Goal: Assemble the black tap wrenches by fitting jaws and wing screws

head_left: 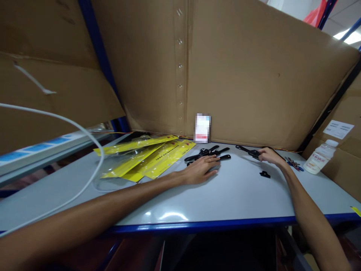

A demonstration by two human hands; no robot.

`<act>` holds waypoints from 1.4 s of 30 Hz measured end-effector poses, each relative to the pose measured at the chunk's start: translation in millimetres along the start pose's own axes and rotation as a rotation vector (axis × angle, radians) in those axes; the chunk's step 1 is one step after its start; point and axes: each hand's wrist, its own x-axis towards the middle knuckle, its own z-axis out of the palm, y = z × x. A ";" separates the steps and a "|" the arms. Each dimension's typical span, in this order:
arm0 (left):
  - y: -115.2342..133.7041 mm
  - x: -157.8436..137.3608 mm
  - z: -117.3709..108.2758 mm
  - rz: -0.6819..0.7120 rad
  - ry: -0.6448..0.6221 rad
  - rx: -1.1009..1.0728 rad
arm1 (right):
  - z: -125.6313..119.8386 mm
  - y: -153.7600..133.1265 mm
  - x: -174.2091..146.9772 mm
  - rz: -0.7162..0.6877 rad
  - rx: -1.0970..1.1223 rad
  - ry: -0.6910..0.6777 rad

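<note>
My left hand (201, 169) lies palm down with its fingers stretched out, over the near side of a pile of black spokeshaves (207, 151) in the middle of the table. One black handle (225, 157) sticks out past its fingertips. What lies under the palm is hidden. To the right, my right hand (269, 155) is closed on one end of another black spokeshave (248, 151), whose other handle points left toward the cardboard wall. A small black flat part (265, 174) rests on the table just below my right hand.
Yellow cards in clear plastic packaging (152, 158) overlap left of the pile. A blurred white upright card or screen (202, 128) leans at the back. Small red and blue tools (294, 164) and a white bottle (320, 157) stand right. A white cable (97, 150) loops across the left.
</note>
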 end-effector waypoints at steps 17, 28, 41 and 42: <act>51.7 -4.8 -14.1 0.053 -0.126 0.105 | 52.7 -100.8 -47.2 -0.616 0.254 -0.511; 49.7 -4.9 -13.4 0.020 -0.208 0.055 | -7.2 -32.1 -25.0 -0.130 -0.016 0.111; 50.4 -4.3 -15.8 0.016 -0.216 0.065 | 13.3 22.4 17.8 0.033 -0.191 0.043; 50.4 -4.2 -15.8 0.018 -0.217 0.063 | 16.5 21.6 21.3 0.026 -0.171 0.028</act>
